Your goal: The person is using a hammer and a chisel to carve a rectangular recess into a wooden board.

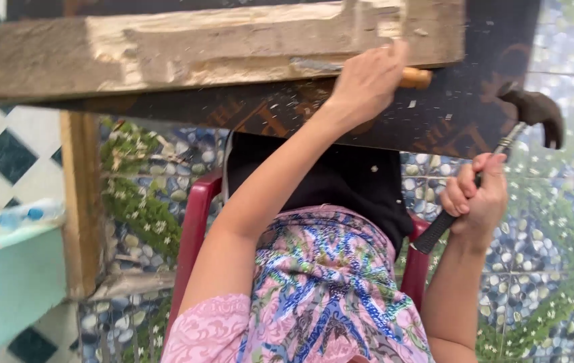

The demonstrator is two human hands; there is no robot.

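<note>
My left hand (367,82) is closed around a chisel whose wooden handle end (415,78) sticks out to the right. Its metal blade (314,65) lies flat in a pale, freshly cut notch of a weathered wooden beam (166,54). My right hand (478,195) grips the black handle of a claw hammer. The hammer's dark head (539,111) is raised at the upper right, apart from the chisel. Wood chips speckle the dark board (435,121) below the beam.
A red plastic chair (193,222) with a black cloth (341,175) and a colourful patterned fabric (320,282) sits under my arms. A wooden post (82,202) stands at left beside a teal ledge (5,275) with a plastic bottle (25,214). Pebble-patterned tiles (556,255) lie below.
</note>
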